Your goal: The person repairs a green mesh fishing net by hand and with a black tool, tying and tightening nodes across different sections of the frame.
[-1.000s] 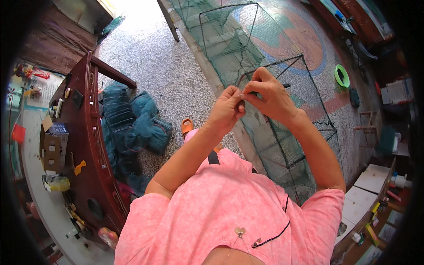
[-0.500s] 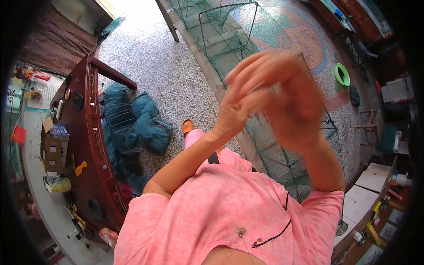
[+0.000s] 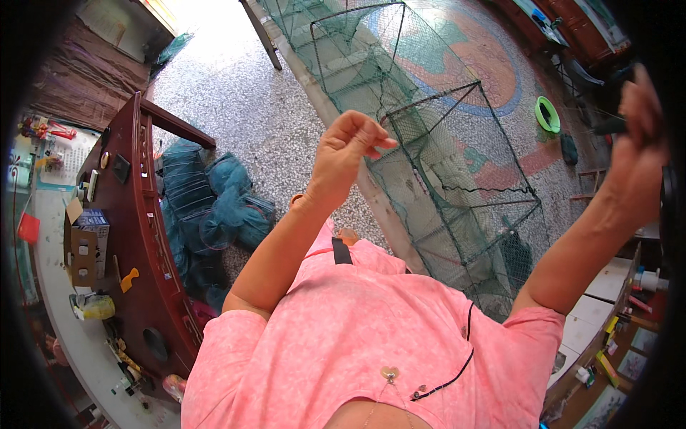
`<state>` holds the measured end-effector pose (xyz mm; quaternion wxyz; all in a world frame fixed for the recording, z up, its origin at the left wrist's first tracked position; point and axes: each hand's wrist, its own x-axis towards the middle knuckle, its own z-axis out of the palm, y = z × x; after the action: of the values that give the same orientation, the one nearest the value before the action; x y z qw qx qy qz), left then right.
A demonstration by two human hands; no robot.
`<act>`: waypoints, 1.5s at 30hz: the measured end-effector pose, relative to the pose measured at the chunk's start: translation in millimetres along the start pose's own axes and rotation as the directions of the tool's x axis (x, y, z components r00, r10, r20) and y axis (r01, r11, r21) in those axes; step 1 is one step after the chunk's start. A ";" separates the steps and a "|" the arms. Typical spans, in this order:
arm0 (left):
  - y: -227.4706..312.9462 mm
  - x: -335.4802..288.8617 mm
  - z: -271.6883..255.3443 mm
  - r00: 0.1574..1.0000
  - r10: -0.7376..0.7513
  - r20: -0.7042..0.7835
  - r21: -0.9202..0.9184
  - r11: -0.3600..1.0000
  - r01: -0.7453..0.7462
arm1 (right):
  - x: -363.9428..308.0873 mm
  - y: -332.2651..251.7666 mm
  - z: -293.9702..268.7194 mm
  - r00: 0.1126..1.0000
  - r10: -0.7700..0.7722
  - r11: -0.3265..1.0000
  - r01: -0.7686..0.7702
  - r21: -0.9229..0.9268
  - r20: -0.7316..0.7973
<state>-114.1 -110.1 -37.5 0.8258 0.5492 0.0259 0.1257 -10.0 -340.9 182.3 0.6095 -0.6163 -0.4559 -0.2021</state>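
Over the near side of a long green mesh net cage (image 3: pixel 429 179) with dark square frames, my left hand (image 3: pixel 350 146) is raised with thumb and fingertips pinched together. What sits in that pinch, if anything, is too small to make out. My right hand (image 3: pixel 638 136) is far out to the right, lifted and smeared by motion. A dark, narrow shape shows beside its fingers, and I cannot tell whether the hand holds it. The net cage stretches away from me beneath and between both hands.
Bundled blue-green nets (image 3: pixel 214 193) lie on the speckled floor (image 3: pixel 243 93) at left, beside a dark red wooden table (image 3: pixel 136 236) carrying a cardboard box (image 3: pixel 87 247). A light green basin (image 3: pixel 547 114) stands at right. White boxes (image 3: pixel 589 314) sit at the near right.
My hands were close together over the net; now they are far apart. The right hand has swept out to the right, while the left has shifted slightly left, its fingers now pinched.
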 end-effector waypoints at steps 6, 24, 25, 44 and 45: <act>-5.7 5.7 -19.3 0.991 -0.120 -0.056 -0.160 0.981 0.109 | -60.5 61.3 65.1 0.770 0.096 0.898 0.206 -0.389 0.630; -28.4 2.0 -14.2 0.970 -0.236 -0.055 -0.151 0.962 0.226 | -118.0 117.7 81.6 0.729 0.320 0.871 0.025 -0.491 0.605; -28.8 2.3 -13.9 0.967 -0.250 -0.058 -0.176 0.956 0.236 | -118.7 118.1 83.0 0.731 0.322 0.880 0.003 -0.474 0.602; -75.7 3.5 -11.5 0.968 -0.251 0.029 -0.503 0.833 0.231 | -129.6 93.5 142.1 0.815 -0.011 0.851 0.312 -0.422 0.580; -78.7 2.0 -11.8 0.971 -0.233 0.050 -0.506 0.833 0.225 | -131.3 90.4 149.3 0.816 -0.058 0.895 0.298 -0.332 0.575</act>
<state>-100.2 -127.7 -113.9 0.9500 0.3043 0.0630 0.0322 -48.7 -228.3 -0.8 0.2879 -0.7145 -0.6163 -0.1639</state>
